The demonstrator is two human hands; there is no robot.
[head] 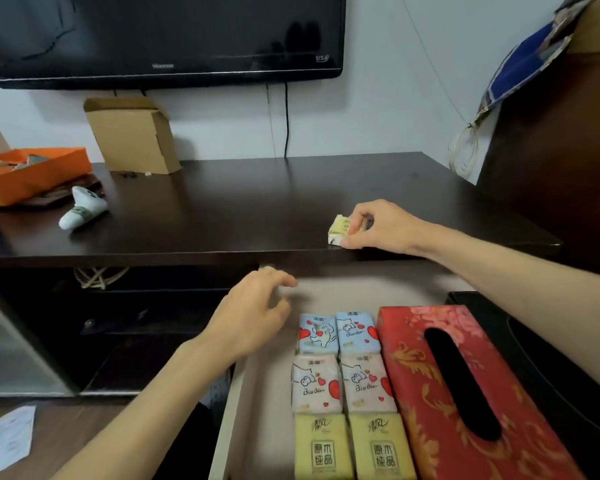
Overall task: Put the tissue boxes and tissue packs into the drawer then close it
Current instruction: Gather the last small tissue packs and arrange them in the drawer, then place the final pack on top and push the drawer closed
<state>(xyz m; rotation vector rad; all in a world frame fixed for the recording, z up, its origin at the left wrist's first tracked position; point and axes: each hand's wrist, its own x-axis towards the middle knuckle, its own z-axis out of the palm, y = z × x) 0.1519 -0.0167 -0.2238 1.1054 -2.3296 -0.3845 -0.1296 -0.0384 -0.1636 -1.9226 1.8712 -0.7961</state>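
Note:
The open drawer [267, 393] pulls out below the dark tabletop. Inside lie several tissue packs in two columns: blue ones [338, 332], pink ones [343, 382] and yellow ones [354, 445]. A red patterned tissue box [413, 368] lies to their right, and a black box [548, 368] sits beyond it. My right hand [378, 225] pinches a small yellow tissue pack [338, 228] at the tabletop's front edge. My left hand [253, 313] hovers over the drawer's left rear part, fingers loosely curled, holding nothing.
On the tabletop [239, 209] stand an open cardboard box [132, 136], an orange box [32, 171] and a white object [84, 209]. A TV [160, 36] hangs above. A dark cabinet [561, 150] rises at right.

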